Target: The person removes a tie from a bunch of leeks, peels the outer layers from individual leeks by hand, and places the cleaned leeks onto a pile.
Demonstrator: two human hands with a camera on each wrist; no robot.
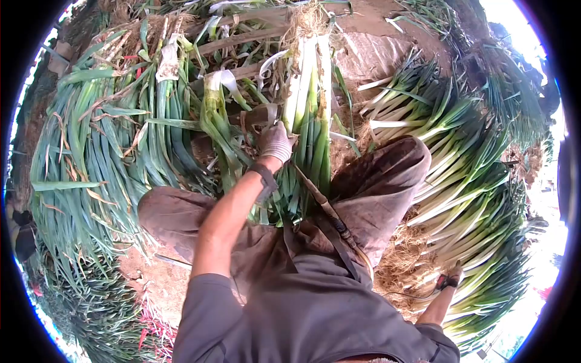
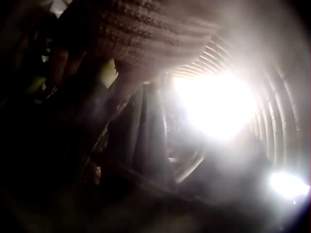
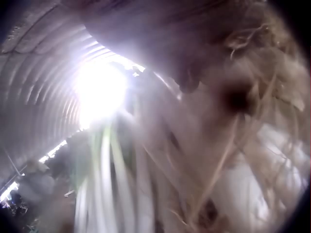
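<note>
Long green-and-white stalks (image 1: 308, 109) with a root clump at their far end lie between the person's legs. The gloved left hand (image 1: 276, 144) is at their left edge with its fingers bent; what lies under them is hidden, and the left wrist view is dark. A thin tool with a dark wrapped handle (image 1: 334, 219) and a hose rests by the right thigh. Far to the right, the right hand (image 1: 449, 279) reaches to the roots and white stems of a large pile of stalks (image 1: 466, 199); its fingers are unclear, and the right wrist view is blurred.
Leafy green stalks (image 1: 78, 151) are heaped at the left. Another small bundle (image 1: 215, 115) lies left of the middle one. Red and pink strings (image 1: 156, 323) are at the lower left. A brown sheet (image 1: 369, 57) covers ground beyond the knees. A ribbed, arched wall (image 3: 43, 92) stands behind.
</note>
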